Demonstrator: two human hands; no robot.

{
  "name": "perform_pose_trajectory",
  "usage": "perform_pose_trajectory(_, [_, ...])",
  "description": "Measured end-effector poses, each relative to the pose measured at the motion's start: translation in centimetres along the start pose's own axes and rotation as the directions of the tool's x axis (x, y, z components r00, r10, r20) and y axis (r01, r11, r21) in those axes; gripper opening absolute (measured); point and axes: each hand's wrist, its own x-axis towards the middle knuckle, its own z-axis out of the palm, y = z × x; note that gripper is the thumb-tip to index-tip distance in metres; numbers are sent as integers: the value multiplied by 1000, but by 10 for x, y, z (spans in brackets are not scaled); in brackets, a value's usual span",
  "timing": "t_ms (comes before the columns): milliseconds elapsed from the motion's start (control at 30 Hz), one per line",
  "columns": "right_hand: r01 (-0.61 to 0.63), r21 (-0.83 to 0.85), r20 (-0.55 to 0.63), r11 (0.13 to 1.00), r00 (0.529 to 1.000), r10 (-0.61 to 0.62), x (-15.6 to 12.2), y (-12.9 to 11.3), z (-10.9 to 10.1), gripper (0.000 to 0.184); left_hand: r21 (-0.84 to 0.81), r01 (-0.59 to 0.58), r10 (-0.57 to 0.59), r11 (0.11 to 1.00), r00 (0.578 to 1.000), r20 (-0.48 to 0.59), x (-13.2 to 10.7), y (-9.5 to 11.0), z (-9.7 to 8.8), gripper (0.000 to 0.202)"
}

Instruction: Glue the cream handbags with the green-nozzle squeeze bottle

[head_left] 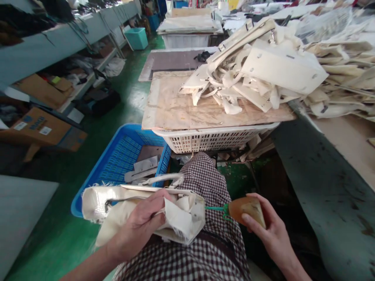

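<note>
A cream handbag (129, 195) with frayed fabric edges lies across my lap, its short handle on the far side. My left hand (149, 214) grips it by a cream flap, fingers closed round the material. In my right hand (266, 222) is a brown squeeze bottle (244, 208) with a long green nozzle (216, 208). The nozzle points left, its tip at the right end of the bag; whether it touches, I cannot tell. Checkered cloth (202, 171) covers my lap under the bag.
Ahead, a pile of cream bag pieces (263, 66) rests on a board (172, 105) over a white basket (205, 140). A blue basket (108, 156) with flat plates stands at left. A grey-green table side (304, 179) stands close on my right. Shelves with cardboard boxes (43, 128) line the left.
</note>
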Motion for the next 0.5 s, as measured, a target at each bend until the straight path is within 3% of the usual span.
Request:
perform_pose_trajectory(233, [150,-75,38,986,988,-148,18,2,9,50,-41,-49,48,998,998,-31,0,-7,-7,32])
perform_pose_trajectory(500, [184,-78,178,980,969,-168,21,2,-3,46,-89,-32,28,996,998,-52,0,-13,-6,32])
